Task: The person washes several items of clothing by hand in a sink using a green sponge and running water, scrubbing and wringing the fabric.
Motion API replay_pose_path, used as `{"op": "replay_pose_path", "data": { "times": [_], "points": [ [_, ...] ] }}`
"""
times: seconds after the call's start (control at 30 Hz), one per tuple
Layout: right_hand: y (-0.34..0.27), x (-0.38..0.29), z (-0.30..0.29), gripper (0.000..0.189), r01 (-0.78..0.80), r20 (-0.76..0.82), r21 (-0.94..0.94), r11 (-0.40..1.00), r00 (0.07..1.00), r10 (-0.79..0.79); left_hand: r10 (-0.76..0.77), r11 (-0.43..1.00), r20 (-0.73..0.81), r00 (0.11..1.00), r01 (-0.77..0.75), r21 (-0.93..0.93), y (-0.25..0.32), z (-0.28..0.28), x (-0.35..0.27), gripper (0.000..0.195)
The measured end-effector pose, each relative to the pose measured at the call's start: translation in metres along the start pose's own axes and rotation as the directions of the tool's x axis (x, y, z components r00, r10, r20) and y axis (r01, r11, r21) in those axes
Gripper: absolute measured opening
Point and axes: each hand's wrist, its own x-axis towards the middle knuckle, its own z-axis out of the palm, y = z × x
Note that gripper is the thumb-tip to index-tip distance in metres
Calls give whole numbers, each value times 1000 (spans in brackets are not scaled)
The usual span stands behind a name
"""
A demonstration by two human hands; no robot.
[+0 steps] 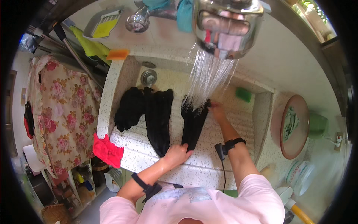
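Under the running water in a speckled stone laundry sink (pixel 221 156) lies a long strip of wet black cloth (pixel 194 126). My left hand (pixel 176 154) grips its near end by the front ledge. At its far right corner, my right hand (pixel 217 111), slightly blurred, pinches the edge. Water (pixel 208 75) from a chrome shower-type faucet head (pixel 229 30) falls on the cloth's far end. To the left, a second black cloth (pixel 158 120) is stretched over the ridged washboard slope, touching a bunched black cloth (pixel 130 107).
A red lace cloth (pixel 108 150) hangs over the sink's front left corner. A green sponge (pixel 243 94) sits inside at right; an orange sponge (pixel 117 54) rests on the back left rim. The drain (pixel 148 77) is at back left. A round basin (pixel 303 126) stands right.
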Motion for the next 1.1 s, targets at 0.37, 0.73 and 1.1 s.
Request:
{"op": "replay_pose_path", "data": {
  "times": [0.37,0.73,1.1],
  "points": [
    [17,34,98,72,518,189,-704,486,796,-575,-187,982,60,981,186,14,7,50,26,87],
    [-93,-118,79,46,849,320,-378,370,495,-808,-230,973,64,971,227,54,-2,64,76,75],
    [-16,-12,48,41,246,156,-35,969,959,-238,-337,816,-652,680,-134,-562,-80,-9,153,34]
  ]
}}
